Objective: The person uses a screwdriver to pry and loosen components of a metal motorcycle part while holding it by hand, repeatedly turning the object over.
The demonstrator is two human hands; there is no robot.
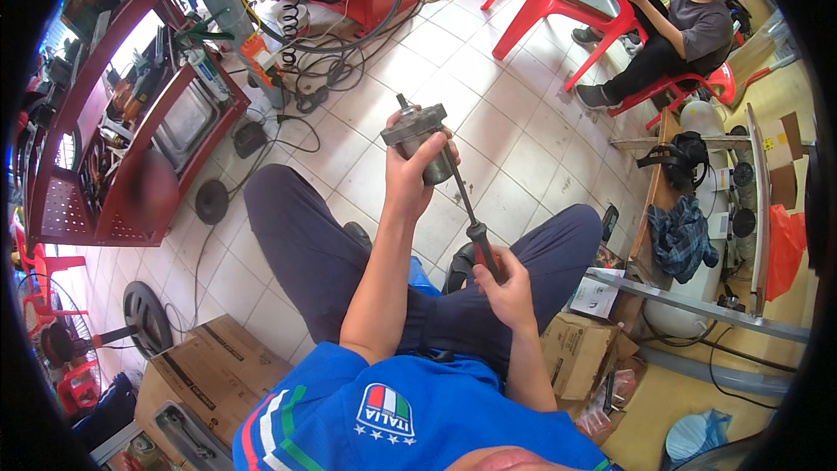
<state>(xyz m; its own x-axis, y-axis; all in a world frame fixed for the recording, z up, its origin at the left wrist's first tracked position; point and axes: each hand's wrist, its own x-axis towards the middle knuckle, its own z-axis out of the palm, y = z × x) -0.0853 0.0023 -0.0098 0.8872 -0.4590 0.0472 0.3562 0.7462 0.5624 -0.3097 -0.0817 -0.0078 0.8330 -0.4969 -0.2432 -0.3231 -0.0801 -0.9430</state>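
Raised in front of my knees, a dark grey metal motor-like part (414,128) with a wider flange and a thin shaft sticking out on top is gripped by my left hand (408,179). My fingers wrap round its body, with the thumb across the front. My right hand (508,290) is closed on the red and black handle of a long screwdriver (477,234). Its thin shank slants up and left to the side of the metal part. The screwdriver's tip is hidden by the part and my left fingers, so I cannot tell exactly where it touches.
At left stands a dark red tool rack (166,113) full of tools. Cables (327,70) lie on the tiled floor beyond. A cardboard box (209,375) is at lower left, a wooden bench (660,209) at right. A seated person (689,26) works beside a red plastic chair (558,0).
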